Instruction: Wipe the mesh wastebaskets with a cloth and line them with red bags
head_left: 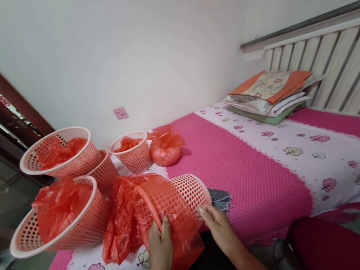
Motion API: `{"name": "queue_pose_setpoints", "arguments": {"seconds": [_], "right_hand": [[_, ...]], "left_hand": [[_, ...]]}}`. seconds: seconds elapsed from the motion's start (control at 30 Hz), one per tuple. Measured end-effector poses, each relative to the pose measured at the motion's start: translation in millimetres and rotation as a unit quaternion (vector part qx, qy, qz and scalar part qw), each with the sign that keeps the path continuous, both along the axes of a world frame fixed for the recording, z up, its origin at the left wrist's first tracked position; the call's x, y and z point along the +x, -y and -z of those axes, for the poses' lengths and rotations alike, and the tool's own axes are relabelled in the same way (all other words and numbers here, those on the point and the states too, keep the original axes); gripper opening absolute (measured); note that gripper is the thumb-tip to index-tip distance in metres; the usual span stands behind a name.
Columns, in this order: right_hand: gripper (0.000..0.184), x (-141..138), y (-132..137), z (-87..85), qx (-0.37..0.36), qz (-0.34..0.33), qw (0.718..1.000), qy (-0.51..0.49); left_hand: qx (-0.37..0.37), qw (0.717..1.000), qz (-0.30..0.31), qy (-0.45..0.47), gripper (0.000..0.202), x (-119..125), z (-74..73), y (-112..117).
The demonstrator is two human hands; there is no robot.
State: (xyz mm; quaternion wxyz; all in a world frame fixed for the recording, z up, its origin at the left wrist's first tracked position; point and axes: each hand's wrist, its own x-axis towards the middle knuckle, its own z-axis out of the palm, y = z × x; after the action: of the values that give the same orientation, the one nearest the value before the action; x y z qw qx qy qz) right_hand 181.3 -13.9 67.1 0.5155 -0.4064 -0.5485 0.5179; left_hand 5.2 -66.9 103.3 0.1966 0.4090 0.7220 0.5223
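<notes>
Pink perforated plastic basket [180, 198] lying on its side on pink bed, open rim toward left. Red plastic bag [126, 222] crumpled, spilling from rim, partly wrapped over basket's side. Both touched by two hands.

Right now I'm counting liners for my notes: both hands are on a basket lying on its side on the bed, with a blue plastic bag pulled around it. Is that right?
Not quite: the plastic bag is red, not blue. The head view shows the left hand and right hand on the basket, which lies on its side on the bed.
</notes>
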Motion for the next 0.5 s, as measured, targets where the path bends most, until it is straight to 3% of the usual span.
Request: {"name": "queue_pose_setpoints", "arguments": {"seconds": [0.13, 0.33, 0.43, 0.5], "right_hand": [[0.042, -21.4, 6.9, 16.3, -0.056, -0.074, 0.993, -0.068], [0.044, -14.1, 0.7, 24.8, -0.098, -0.026, 0.991, -0.089], [0.053, -11.1, -0.7, 21.1, -0.122, -0.02, 0.988, -0.095], [0.054, -14.0, -0.2, 16.0, -0.101, -0.026, 0.99, -0.094]], "left_hand": [[0.005, 1.0, 0.002, -0.009, 0.047, -1.6, 5.5, -1.3], [0.015, 1.0, 0.012, -0.004, 0.047, -4.9, 2.1, -1.7], [0.004, 1.0, 0.021, 0.003, 0.047, -1.4, 0.2, -0.5], [0.0, 1.0, 0.029, 0.012, 0.048, 3.5, 0.3, 1.2]]}}
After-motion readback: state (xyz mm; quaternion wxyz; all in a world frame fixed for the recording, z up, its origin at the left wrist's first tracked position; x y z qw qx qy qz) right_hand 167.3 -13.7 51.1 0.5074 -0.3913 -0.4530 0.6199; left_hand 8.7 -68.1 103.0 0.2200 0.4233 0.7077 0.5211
